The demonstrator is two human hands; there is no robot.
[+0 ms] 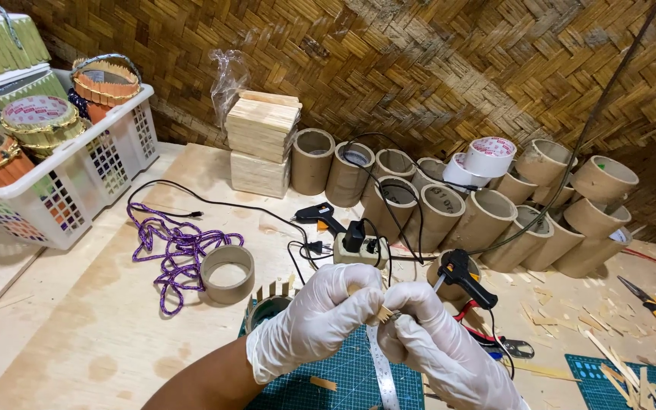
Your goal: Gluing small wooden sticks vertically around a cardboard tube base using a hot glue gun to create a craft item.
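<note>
Both gloved hands meet above the green mat (343, 376) — the left hand (316, 319) and right hand (430, 338) each closed on a small wooden stick (383, 313), pinched between their fingertips, its long axis running across from one hand to the other.

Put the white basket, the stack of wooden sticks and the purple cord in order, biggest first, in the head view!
1. White basket, though it sits near the camera.
2. Purple cord, spread out loosely.
3. Stack of wooden sticks, though it sits farther back.
</note>
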